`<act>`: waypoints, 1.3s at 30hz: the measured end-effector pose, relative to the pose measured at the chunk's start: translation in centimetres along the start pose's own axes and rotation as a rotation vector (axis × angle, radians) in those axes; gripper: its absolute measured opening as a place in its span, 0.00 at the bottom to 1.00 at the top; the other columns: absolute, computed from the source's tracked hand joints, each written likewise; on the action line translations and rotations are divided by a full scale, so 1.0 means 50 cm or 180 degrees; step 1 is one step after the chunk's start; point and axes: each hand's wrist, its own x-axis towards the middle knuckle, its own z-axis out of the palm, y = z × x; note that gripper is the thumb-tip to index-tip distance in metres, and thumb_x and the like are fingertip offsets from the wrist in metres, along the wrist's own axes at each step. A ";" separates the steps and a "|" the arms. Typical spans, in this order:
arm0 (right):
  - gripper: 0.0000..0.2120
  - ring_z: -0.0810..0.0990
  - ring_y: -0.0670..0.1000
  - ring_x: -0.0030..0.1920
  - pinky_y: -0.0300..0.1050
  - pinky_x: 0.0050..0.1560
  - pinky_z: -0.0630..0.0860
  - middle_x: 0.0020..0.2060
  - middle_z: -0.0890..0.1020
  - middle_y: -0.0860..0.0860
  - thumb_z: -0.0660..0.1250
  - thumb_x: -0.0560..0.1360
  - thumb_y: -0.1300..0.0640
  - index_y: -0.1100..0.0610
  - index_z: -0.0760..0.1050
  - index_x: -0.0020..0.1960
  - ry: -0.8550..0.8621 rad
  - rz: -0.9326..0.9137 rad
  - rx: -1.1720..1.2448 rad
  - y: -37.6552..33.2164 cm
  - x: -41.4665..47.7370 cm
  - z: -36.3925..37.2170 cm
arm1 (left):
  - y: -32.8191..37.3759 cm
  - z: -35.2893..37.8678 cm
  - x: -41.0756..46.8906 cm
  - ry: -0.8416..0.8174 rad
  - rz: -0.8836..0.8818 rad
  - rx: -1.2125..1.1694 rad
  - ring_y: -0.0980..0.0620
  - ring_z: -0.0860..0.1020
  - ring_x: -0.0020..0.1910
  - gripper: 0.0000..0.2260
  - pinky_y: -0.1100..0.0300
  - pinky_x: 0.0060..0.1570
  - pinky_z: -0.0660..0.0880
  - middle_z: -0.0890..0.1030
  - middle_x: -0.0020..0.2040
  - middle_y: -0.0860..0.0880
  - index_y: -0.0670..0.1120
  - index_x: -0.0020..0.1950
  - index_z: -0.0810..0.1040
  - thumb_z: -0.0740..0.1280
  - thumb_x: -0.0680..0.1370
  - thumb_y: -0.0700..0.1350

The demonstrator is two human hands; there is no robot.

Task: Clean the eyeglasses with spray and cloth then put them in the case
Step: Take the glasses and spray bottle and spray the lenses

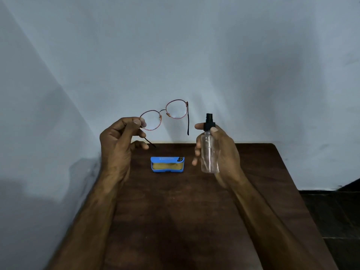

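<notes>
Your left hand [116, 141] pinches the glasses [175, 110] at their left rim between thumb and curled fingers, holding them up over the far edge of the table [175, 211]. Your right hand [224, 152] wraps around the clear spray bottle [209, 152], upright, with the thumb near its black collar and one finger sticking out past it on the left. Whether a finger sits on the pump, I cannot tell.

The glasses lie to the left of the bottle and a little higher. Their long axis runs left to right, rising toward the right, so the right lens is the one nearer the nozzle. One side arm hangs down between that lens and the bottle. The spray will probably need to cross that small gap leftward.

The blue case [165, 159] sits open on the table between and below your hands. It holds something yellow [167, 166], likely the cloth, not the glasses.
</notes>
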 end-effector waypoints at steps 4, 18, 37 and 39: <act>0.21 0.78 0.54 0.28 0.43 0.26 0.76 0.41 0.77 0.56 0.58 0.83 0.50 0.64 0.70 0.67 -0.0285 -0.0230 0.0171 -0.011 -0.022 0.024 | 0.017 0.002 -0.006 -0.0031 0.0068 0.0025 0.50 0.78 0.39 0.11 0.57 0.30 0.76 0.84 0.47 0.46 0.43 0.45 0.83 0.66 0.84 0.37; 0.22 0.74 0.51 0.21 0.40 0.23 0.73 0.32 0.76 0.56 0.61 0.82 0.43 0.64 0.70 0.56 -0.0281 -0.0084 0.0584 -0.052 -0.024 0.062 | 0.045 0.009 -0.001 0.0020 0.0306 0.0229 0.50 0.78 0.38 0.10 0.57 0.29 0.77 0.85 0.45 0.48 0.42 0.45 0.83 0.67 0.84 0.35; 0.28 0.76 0.50 0.22 0.39 0.22 0.74 0.35 0.79 0.57 0.54 0.84 0.41 0.54 0.65 0.79 -0.1388 -0.0025 0.0854 -0.053 -0.009 0.083 | 0.055 -0.018 0.019 0.0074 0.0475 0.0264 0.50 0.79 0.39 0.05 0.58 0.30 0.78 0.85 0.45 0.46 0.44 0.46 0.85 0.70 0.78 0.42; 0.26 0.77 0.50 0.22 0.39 0.21 0.74 0.37 0.79 0.58 0.51 0.86 0.44 0.51 0.64 0.81 -0.1474 -0.0064 0.0873 -0.060 -0.009 0.082 | 0.054 -0.021 0.022 0.0078 0.0494 0.0283 0.50 0.79 0.39 0.05 0.58 0.30 0.78 0.85 0.45 0.46 0.44 0.46 0.85 0.70 0.78 0.43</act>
